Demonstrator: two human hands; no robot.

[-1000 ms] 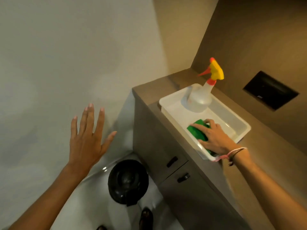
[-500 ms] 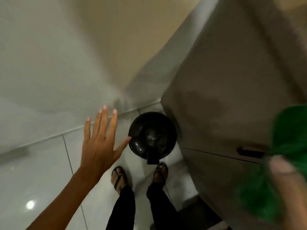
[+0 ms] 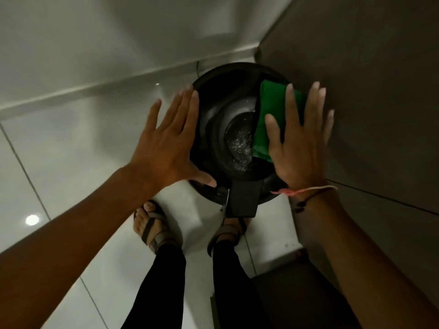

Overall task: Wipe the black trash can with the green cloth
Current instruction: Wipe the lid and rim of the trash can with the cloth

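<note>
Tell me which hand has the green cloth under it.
The right hand, the one with the pink string at its wrist, presses the green cloth flat on the black trash can. The left hand is bare at the lid's rim.

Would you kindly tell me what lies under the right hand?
Under the right hand lies the green cloth, pressed flat on the black trash can lid. The palm covers the cloth's right part and the lid beneath.
</note>
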